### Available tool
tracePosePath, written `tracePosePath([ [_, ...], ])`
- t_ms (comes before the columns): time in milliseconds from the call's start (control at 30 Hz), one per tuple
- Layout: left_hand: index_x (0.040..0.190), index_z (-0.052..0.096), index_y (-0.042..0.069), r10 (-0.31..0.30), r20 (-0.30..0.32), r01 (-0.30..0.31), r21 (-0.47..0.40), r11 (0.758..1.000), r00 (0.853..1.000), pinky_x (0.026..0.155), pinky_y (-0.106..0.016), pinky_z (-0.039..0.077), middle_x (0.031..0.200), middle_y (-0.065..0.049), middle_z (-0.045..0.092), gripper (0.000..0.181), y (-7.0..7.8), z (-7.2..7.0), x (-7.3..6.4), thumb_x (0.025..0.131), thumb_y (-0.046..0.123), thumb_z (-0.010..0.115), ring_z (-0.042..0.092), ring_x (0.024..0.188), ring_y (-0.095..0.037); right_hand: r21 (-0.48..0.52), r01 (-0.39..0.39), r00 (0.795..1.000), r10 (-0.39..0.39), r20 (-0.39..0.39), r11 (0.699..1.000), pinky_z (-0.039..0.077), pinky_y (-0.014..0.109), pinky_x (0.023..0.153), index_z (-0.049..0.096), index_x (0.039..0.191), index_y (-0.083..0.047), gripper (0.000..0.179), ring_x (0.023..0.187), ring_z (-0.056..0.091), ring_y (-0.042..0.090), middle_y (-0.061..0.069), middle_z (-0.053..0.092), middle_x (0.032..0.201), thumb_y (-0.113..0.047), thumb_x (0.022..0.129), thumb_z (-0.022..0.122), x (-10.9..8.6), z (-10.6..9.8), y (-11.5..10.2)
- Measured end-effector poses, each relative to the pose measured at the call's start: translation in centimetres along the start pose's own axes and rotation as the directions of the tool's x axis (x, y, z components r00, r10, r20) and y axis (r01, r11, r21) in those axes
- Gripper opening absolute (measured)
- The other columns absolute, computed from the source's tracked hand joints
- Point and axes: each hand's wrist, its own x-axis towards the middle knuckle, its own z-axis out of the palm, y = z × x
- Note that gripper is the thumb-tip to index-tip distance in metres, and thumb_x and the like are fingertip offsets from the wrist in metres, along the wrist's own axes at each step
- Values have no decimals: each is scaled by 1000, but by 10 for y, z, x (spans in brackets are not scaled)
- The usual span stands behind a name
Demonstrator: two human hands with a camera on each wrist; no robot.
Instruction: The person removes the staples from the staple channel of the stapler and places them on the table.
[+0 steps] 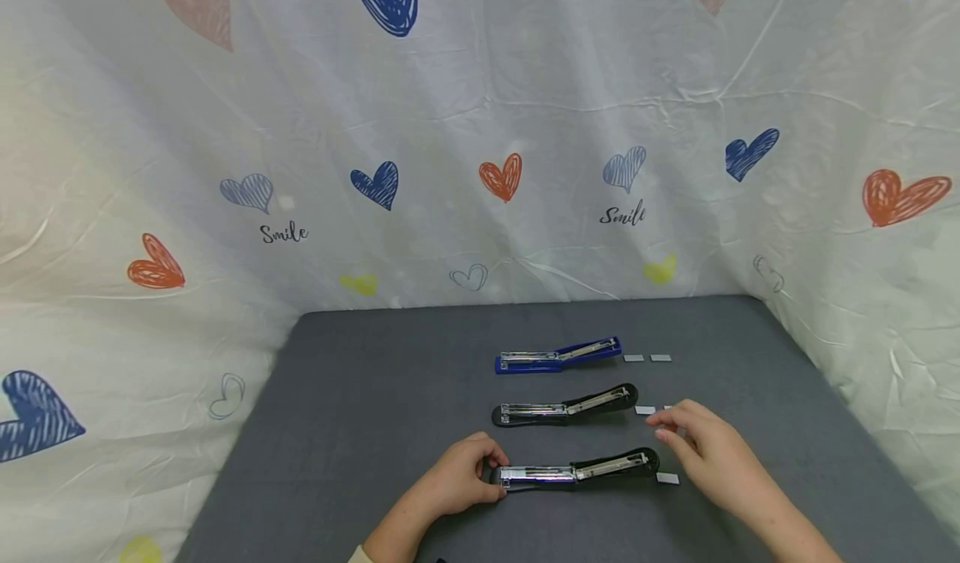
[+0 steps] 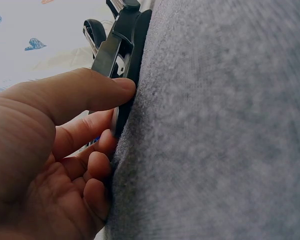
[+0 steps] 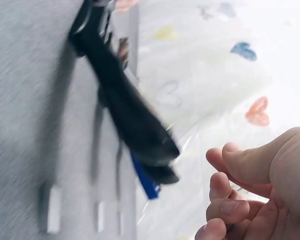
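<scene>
Three opened-out staplers lie in rows on the table. My left hand pinches the left end of the nearest black stapler, thumb on the near side and fingers on the far side. In the left wrist view the thumb presses on the black base. My right hand hovers right of the staplers, fingers loosely bent, nothing visible between them in the right wrist view. Below it and to the left lies a small strip of staples. Another strip sits by its fingertips, beside the middle black stapler.
A blue stapler lies in the far row, with two staple strips to its right. In the middle row a second strip is mostly hidden behind the right fingers. A white curtain printed with hearts hangs around the grey table.
</scene>
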Motion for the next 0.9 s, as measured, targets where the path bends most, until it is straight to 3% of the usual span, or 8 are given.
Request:
tracePosePath([
  [600,97,73,18,21,4,-21,6,1000,1000,61,-21,42,89,9,53,28,-1,0,0,76,13,90,45,67,-3,123,148,985,-157,74,981,40,22,55,75,108,-18,16,59,39,-2,-18,56,93,-11,93,75,21,19,-44],
  [900,96,72,19,4,7,-4,5,1000,1000,60,-21,41,89,10,53,28,-2,0,1,75,14,90,45,67,-3,125,190,971,-205,124,974,41,22,56,75,110,-18,17,61,39,-3,-16,57,95,-12,94,75,23,35,-60],
])
